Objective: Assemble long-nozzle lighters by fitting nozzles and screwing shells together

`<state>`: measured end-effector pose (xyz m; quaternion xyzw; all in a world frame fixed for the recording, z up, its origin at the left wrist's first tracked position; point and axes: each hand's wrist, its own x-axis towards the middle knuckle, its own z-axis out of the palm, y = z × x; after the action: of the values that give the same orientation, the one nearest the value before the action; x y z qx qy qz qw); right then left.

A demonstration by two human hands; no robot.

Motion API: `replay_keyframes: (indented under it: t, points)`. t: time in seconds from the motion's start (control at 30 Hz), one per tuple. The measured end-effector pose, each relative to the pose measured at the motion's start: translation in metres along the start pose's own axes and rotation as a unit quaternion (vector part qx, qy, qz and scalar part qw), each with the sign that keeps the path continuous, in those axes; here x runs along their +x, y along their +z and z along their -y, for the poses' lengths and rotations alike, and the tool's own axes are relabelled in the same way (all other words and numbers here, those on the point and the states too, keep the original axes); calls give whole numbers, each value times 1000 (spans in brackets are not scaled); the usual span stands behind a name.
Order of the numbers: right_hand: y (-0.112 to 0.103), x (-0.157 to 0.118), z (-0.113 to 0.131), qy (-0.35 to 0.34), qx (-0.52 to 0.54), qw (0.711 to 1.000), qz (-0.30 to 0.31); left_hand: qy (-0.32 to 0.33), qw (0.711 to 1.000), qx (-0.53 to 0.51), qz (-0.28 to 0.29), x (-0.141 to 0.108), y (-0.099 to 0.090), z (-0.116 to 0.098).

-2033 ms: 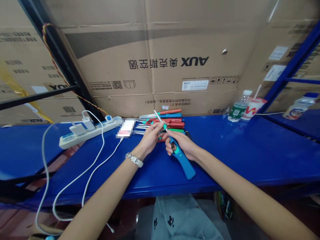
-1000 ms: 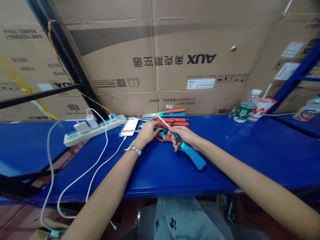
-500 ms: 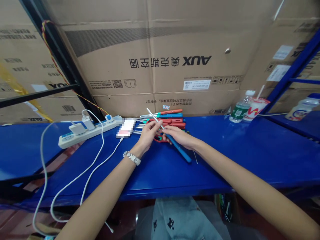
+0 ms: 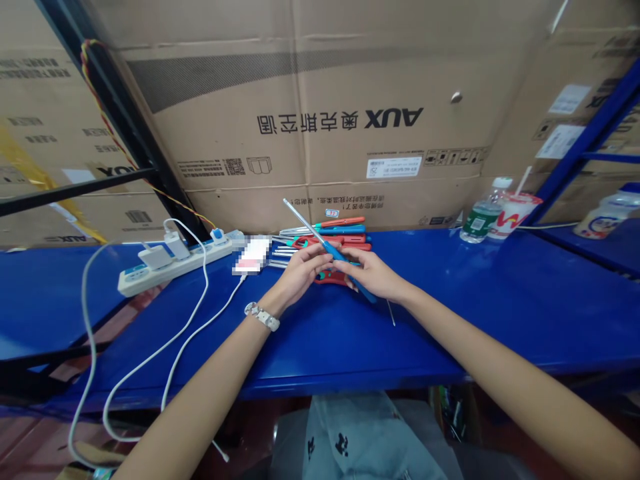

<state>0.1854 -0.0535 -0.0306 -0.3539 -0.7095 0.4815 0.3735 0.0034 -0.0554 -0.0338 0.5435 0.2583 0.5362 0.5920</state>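
A long tool with a blue handle and a thin metal shaft [image 4: 304, 221] is held slantwise above the blue table, its tip pointing up and left. My left hand [image 4: 303, 270] is closed around the front of the handle. My right hand [image 4: 373, 272] is closed on the handle further back. Behind and under the hands lie several tools with red handles [image 4: 350, 239] and a blue-handled one [image 4: 350, 229], their metal shafts pointing left. A red tool with a green part [image 4: 330, 277] lies just below my fingers, partly hidden by them.
On the left are a white power strip [image 4: 200, 261] with chargers, loose white cables and a pixelated phone [image 4: 253, 255]. A water bottle [image 4: 480, 217], a red and white cup [image 4: 513, 215] and another bottle [image 4: 606, 212] stand at the right. Cardboard [image 4: 320, 80] rises behind the blue table [image 4: 440, 300].
The blue-handled tool has shifted up and left, so more of its shaft shows above my hands. My hands have moved back along the handle, and my right hand has moved slightly right.
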Motion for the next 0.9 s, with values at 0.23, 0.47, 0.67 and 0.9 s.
replay_keyframes:
  t: [0.23, 0.47, 0.67, 0.9]
  points:
    - [-7, 12, 3, 26, 0, 999, 25, -18, 993, -61, -101, 8, 3, 6]
    - [-19, 22, 10, 86, -22, 993, 78, -56, 985, -82, -139, 9, 4, 5]
    - [-14, 23, 9, 84, -35, 994, 58, -43, 981, -81, -168, 10, 8, 7]
    - [-5, 28, 3, 83, -16, 996, 23, -38, 978, -69, -195, 13, 7, 8]
